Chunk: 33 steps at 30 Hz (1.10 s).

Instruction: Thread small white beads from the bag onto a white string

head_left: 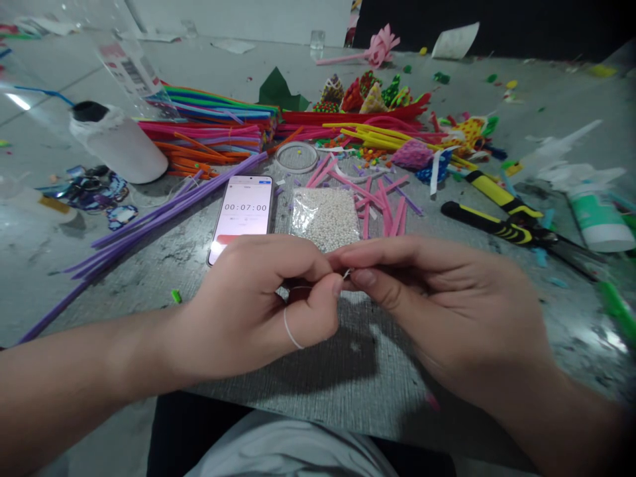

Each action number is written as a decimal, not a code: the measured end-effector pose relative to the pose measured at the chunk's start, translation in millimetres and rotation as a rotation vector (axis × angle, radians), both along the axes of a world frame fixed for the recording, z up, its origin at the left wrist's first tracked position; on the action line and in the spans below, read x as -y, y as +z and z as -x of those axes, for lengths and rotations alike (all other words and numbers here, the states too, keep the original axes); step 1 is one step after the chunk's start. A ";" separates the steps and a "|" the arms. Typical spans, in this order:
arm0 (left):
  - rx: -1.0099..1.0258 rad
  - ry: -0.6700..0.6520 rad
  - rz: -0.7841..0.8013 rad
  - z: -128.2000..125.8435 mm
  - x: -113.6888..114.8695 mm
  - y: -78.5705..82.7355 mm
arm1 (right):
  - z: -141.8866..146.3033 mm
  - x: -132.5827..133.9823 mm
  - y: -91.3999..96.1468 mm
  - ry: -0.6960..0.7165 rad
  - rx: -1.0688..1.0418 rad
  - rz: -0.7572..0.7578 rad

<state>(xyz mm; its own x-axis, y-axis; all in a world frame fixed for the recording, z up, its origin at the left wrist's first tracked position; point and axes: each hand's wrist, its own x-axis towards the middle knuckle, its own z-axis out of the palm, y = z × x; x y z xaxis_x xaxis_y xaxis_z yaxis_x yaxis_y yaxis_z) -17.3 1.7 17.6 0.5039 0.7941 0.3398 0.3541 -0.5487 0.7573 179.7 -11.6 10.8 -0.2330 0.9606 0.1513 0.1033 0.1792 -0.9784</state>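
Pinching a thin white strand (293, 329) that crosses its thumb, my left hand (263, 298) meets my right hand (462, 311) mid-frame, whose fingertips nip a tiny, unidentifiable pale piece (346, 273). I'd keep tension light. A clear plastic bag of pearly white beads (325, 215) sits just above; bare grey tabletop (377, 397) opens below, ending near bottom frame.

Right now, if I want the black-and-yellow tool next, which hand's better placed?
Probably your right hand, once free: the black-and-yellow tool lies beyond it, farther from your left hand.
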 end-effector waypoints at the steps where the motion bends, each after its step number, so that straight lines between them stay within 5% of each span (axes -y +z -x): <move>1: -0.007 0.002 0.003 0.3 0.2 0.1 | -0.3 -0.2 -0.3 -0.001 0.012 -0.005; 18: -0.063 -0.003 0.003 -0.2 -0.9 0.3 | -1.4 0.0 -7.3 -0.030 0.140 -0.165; 33: 0.070 -0.007 0.388 0.4 -0.2 -2.6 | -5.0 1.7 -10.5 -0.076 0.386 -0.357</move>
